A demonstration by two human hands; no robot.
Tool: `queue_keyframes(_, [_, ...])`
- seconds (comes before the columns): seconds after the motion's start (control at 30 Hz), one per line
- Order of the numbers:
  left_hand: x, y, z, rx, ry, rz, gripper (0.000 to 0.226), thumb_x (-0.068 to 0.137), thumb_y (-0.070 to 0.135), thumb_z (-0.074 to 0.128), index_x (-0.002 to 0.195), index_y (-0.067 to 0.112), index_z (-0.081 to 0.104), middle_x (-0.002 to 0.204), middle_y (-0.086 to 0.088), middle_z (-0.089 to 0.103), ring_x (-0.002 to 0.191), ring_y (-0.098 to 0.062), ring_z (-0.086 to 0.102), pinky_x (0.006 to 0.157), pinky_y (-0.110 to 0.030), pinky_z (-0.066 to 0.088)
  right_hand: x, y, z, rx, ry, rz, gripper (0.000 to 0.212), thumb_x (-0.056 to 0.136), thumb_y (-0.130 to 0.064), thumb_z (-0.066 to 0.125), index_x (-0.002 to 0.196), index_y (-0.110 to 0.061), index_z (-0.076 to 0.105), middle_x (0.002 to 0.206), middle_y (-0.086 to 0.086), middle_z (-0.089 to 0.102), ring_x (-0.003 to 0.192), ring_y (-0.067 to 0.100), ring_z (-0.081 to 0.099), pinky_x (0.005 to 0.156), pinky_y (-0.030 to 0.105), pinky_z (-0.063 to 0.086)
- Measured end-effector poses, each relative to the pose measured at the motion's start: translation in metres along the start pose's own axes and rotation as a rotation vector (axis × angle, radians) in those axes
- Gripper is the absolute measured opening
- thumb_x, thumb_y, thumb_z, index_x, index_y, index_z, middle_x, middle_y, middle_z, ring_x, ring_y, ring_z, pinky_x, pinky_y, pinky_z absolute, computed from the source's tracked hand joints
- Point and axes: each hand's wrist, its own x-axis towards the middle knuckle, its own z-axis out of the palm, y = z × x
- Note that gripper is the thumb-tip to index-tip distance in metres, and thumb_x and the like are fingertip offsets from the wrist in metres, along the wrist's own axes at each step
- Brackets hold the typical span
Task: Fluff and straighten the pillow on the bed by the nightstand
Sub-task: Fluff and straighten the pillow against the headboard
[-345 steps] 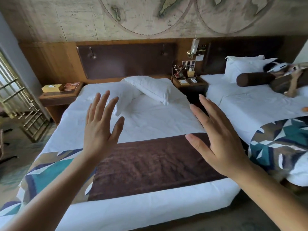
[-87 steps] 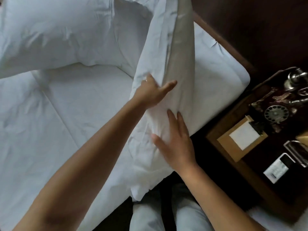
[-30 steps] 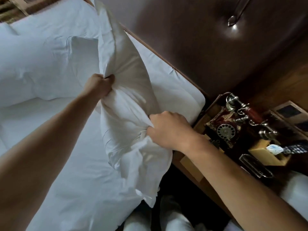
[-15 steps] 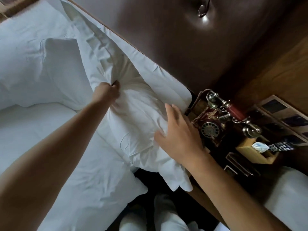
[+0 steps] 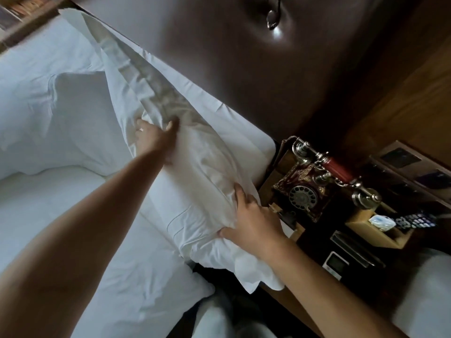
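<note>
A white pillow (image 5: 202, 176) is held up on its edge over the right side of the bed (image 5: 73, 228), next to the nightstand (image 5: 314, 242). Its loose case end hangs off the bed's edge near my legs. My left hand (image 5: 153, 137) pinches the fabric high on the pillow's upper side. My right hand (image 5: 251, 215) presses and cups the pillow's lower right side, fingers spread against the cloth. The pillow leans toward the dark headboard (image 5: 244, 69).
A second white pillow (image 5: 56, 113) lies to the left. On the nightstand stand an antique rotary phone (image 5: 317, 186), a wooden box with a remote control (image 5: 380, 225) and small cards. Another bed's edge (image 5: 424, 296) shows at the lower right.
The pillow has been drawn out longer and lower toward the headboard. My left hand has shifted to a pinch higher up; my right hand has slid down onto the lower side.
</note>
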Motion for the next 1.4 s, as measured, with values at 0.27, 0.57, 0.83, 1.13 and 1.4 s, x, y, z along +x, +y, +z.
queue_keyframes(0.27, [0.051, 0.036, -0.005, -0.063, -0.311, 0.031, 0.035, 0.096, 0.045, 0.07, 0.125, 0.028, 0.06, 0.079, -0.001, 0.056, 0.052, -0.008, 0.062, 0.04, -0.015, 0.047, 0.041, 0.029, -0.041, 0.264, -0.121, 0.037, 0.088, 0.079, -0.05, 0.079, 0.153, -0.04, 0.032, 0.136, 0.008, 0.063, 0.122, 0.037, 0.061, 0.1, 0.045, 0.053])
queue_keyframes(0.57, [0.08, 0.028, 0.014, -0.026, -0.263, 0.025, 0.053, 0.097, 0.034, 0.072, 0.132, -0.004, 0.064, 0.13, -0.03, 0.066, 0.12, -0.045, 0.065, 0.103, -0.047, 0.053, 0.077, 0.035, -0.065, 0.447, -0.078, 0.074, 0.071, 0.067, -0.049, 0.083, 0.132, -0.044, 0.056, 0.12, 0.0, 0.073, 0.113, 0.029, 0.067, 0.093, 0.039, 0.056])
queue_keyframes(0.83, [0.1, 0.044, -0.018, 0.101, -0.271, 0.082, 0.041, 0.088, 0.04, 0.081, 0.077, 0.005, 0.064, 0.087, -0.018, 0.064, 0.088, -0.035, 0.061, 0.08, -0.041, 0.046, 0.059, 0.02, -0.115, 0.417, -0.036, -0.007, 0.025, 0.08, -0.027, 0.071, 0.104, -0.023, 0.067, 0.102, 0.0, 0.075, 0.102, 0.027, 0.068, 0.082, 0.038, 0.056])
queue_keyframes(1.13, [0.09, 0.13, -0.01, 0.059, -0.214, 0.242, 0.034, 0.091, 0.034, 0.073, 0.098, 0.004, 0.061, 0.085, -0.014, 0.067, 0.067, -0.032, 0.066, 0.077, -0.047, 0.062, 0.056, 0.081, -0.19, 0.751, 0.126, 0.059, 0.053, 0.063, -0.019, 0.078, 0.11, -0.043, 0.072, 0.1, -0.016, 0.078, 0.092, 0.003, 0.074, 0.081, 0.03, 0.059])
queue_keyframes(1.4, [0.064, 0.125, 0.037, 0.305, -0.18, 0.268, 0.056, 0.094, 0.047, 0.055, 0.115, -0.003, 0.066, 0.107, -0.028, 0.074, 0.105, -0.044, 0.07, 0.092, -0.044, 0.054, 0.069, 0.115, -0.141, 0.914, 0.271, 0.328, 0.055, 0.071, -0.013, 0.081, 0.117, -0.042, 0.069, 0.102, -0.012, 0.075, 0.092, 0.013, 0.073, 0.075, 0.031, 0.059])
